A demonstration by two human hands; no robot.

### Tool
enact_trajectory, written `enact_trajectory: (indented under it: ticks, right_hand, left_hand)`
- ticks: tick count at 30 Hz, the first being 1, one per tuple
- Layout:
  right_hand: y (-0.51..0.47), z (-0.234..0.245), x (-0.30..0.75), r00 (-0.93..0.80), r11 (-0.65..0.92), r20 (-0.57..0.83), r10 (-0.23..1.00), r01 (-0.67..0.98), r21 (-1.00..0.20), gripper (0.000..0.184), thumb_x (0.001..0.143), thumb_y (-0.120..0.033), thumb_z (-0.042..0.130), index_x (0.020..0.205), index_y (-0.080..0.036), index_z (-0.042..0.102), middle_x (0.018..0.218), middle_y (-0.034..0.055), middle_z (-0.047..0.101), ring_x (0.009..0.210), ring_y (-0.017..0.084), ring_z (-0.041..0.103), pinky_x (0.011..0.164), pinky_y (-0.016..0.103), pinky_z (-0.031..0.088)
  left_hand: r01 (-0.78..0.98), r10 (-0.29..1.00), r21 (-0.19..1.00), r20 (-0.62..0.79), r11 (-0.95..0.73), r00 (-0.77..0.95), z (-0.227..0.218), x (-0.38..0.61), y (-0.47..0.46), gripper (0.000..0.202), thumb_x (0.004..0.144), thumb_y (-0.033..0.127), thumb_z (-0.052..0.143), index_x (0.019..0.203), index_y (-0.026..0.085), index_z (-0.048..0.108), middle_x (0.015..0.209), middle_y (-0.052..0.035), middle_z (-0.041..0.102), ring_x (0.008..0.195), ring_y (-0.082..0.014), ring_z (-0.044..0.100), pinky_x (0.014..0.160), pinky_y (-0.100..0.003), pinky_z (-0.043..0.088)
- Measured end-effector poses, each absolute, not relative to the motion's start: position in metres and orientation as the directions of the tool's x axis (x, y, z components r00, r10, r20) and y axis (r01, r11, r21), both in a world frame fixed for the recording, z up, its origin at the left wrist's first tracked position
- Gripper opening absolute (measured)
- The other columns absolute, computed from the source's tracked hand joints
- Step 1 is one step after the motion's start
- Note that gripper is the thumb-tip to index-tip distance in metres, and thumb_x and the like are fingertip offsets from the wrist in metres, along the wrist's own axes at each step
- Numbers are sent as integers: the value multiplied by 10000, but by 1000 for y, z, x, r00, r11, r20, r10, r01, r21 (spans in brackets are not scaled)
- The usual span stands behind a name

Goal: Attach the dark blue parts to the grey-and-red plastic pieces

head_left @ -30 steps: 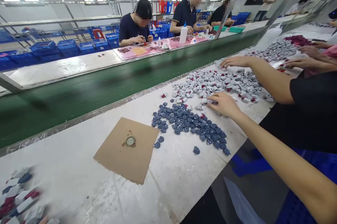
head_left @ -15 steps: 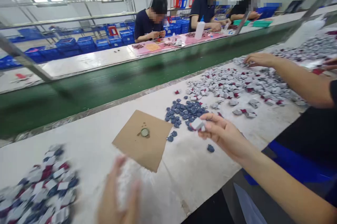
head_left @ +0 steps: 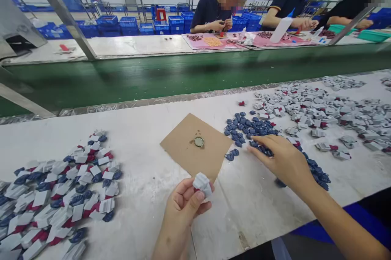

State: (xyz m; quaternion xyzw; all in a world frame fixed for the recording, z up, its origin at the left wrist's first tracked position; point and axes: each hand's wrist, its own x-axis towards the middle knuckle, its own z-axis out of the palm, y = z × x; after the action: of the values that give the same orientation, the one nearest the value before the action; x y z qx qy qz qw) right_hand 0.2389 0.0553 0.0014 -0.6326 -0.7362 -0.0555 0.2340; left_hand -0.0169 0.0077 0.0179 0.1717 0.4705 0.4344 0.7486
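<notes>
My left hand (head_left: pixel 187 201) is closed around a small grey plastic piece (head_left: pixel 202 184) with a bit of dark red on it, held just in front of the brown cardboard square (head_left: pixel 180 142). On that cardboard lies a round metal cap with a crimped edge (head_left: pixel 198 142), with wet-looking brown spots near it. My right hand (head_left: pixel 279 158) reaches into the heap of small dark blue pieces (head_left: pixel 240 123). Its thumb and forefinger are apart, with blue pieces showing between them; the other fingers are partly hidden.
Grey, red and blue pieces form a pile (head_left: pixel 61 195) at left. Many grey-and-red pieces (head_left: pixel 317 109) spread over the right. Beyond the green strip (head_left: pixel 152 76), people work at another table with a white bottle (head_left: pixel 281 29). A metal post (head_left: pixel 62 11) slants at far left.
The grey piece was in my right hand and a grey piece is now in my left. My right hand has gone to the blue heap. The view has turned right; another person's arm has left it.
</notes>
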Motion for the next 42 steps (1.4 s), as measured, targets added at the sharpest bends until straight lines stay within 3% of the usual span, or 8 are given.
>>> enact_trajectory:
  ticks: [8, 14, 19, 24, 30, 33, 36, 42]
  right_hand:
    - [91, -8, 248, -273, 277, 78, 959, 960, -44, 279, 848, -249, 390, 1032, -189, 591, 881, 71, 633, 761, 212, 608, 597, 306, 459]
    - [101, 9, 251, -191, 186, -82, 978, 980, -65, 133, 814, -339, 451, 835, -209, 466, 619, 8, 547, 502, 158, 507, 421, 250, 333]
    - [98, 25, 219, -208, 145, -132, 969, 915, -378, 159, 832, -364, 453, 808, -210, 489, 595, -4, 519, 487, 125, 470, 468, 248, 362]
    - [98, 36, 177, -287, -70, -301, 909, 609, -790, 322, 831, -456, 480, 913, -189, 640, 602, 12, 549, 511, 117, 508, 475, 245, 428]
    - [98, 35, 158, -272, -326, -444, 854, 385, -863, 370, 666, -378, 714, 974, -185, 642, 653, -1, 602, 597, 127, 605, 583, 261, 528]
    - [93, 34, 158, -303, -271, -410, 860, 411, -871, 345, 723, -356, 666, 1019, -182, 633, 674, 10, 625, 605, 142, 625, 585, 284, 545]
    - [92, 31, 157, -286, -29, -224, 932, 557, -830, 287, 787, -373, 589, 983, -174, 658, 747, 56, 660, 614, 160, 620, 527, 287, 531]
    - [108, 17, 149, -358, 431, 239, 902, 737, -521, 233, 863, -251, 487, 1013, -170, 645, 859, 82, 652, 705, 164, 607, 572, 277, 502]
  left_hand:
    - [-644, 802, 591, -595, 486, 59, 2, -33, 13, 238, 615, 311, 778, 790, 196, 665, 806, -6, 641, 713, -101, 574, 559, -176, 499]
    - [-680, 793, 546, -603, 490, 87, 2, -33, 12, 225, 620, 318, 775, 769, 188, 666, 744, -5, 593, 669, -106, 565, 499, -175, 476]
    - [-708, 804, 562, -595, 427, 13, 8, -28, 14, 235, 597, 305, 786, 746, 160, 677, 686, 1, 576, 617, -91, 529, 451, -157, 469]
    - [-726, 803, 547, -596, 417, 13, 8, -27, 16, 241, 570, 297, 802, 722, 154, 681, 664, 5, 601, 594, -87, 552, 435, -149, 480]
    - [-675, 787, 565, -616, 475, 39, 9, -28, 16, 286, 509, 319, 833, 713, 168, 702, 707, -18, 699, 679, -126, 660, 531, -142, 524]
    - [-675, 788, 562, -614, 478, 47, 9, -28, 15, 279, 525, 306, 829, 728, 170, 693, 772, -30, 724, 720, -135, 678, 545, -129, 518]
    - [-676, 785, 554, -617, 486, 58, 9, -28, 15, 276, 538, 303, 824, 735, 167, 685, 782, -37, 731, 702, -132, 682, 548, -132, 519]
    - [-670, 796, 578, -605, 466, 31, 9, -28, 15, 287, 538, 331, 820, 736, 168, 690, 747, -27, 729, 642, -110, 667, 527, -134, 520]
